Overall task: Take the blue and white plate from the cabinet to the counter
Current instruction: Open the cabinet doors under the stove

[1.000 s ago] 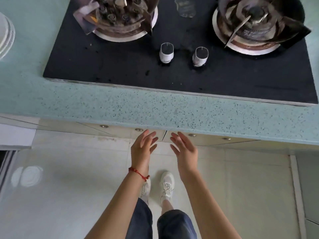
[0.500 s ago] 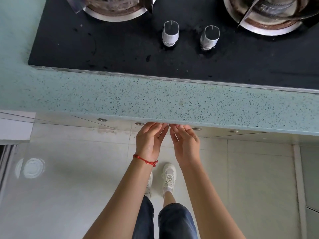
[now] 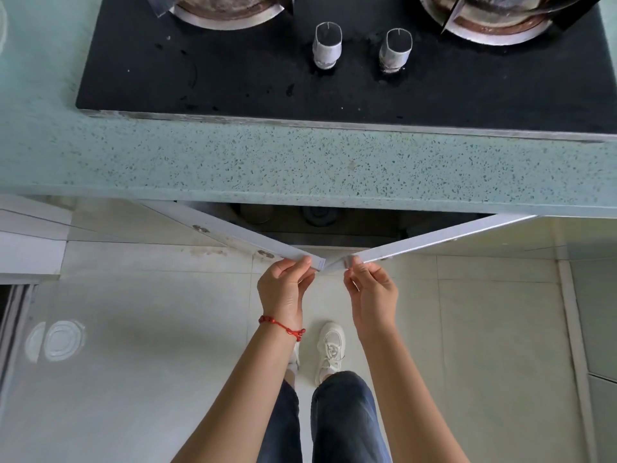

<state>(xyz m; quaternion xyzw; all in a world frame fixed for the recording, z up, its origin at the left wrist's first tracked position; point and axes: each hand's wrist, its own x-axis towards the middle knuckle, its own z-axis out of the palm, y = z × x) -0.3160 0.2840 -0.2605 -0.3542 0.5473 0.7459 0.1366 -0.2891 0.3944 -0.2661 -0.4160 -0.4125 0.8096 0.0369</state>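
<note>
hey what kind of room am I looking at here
Most likely a home kitchen. A black gas stove with two control knobs is set into a speckled green counter, and both hands are pulling open the two cabinet doors beneath it.

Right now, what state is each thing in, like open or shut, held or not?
Left cabinet door: partly open, its edge pinched by the left hand.
Right cabinet door: partly open, its edge pinched by the right hand.
Cabinet interior: dark; round shapes show, no blue and white plate can be made out.
Stove knobs: both marks point away from the person.
Counter: front strip bare.
</note>
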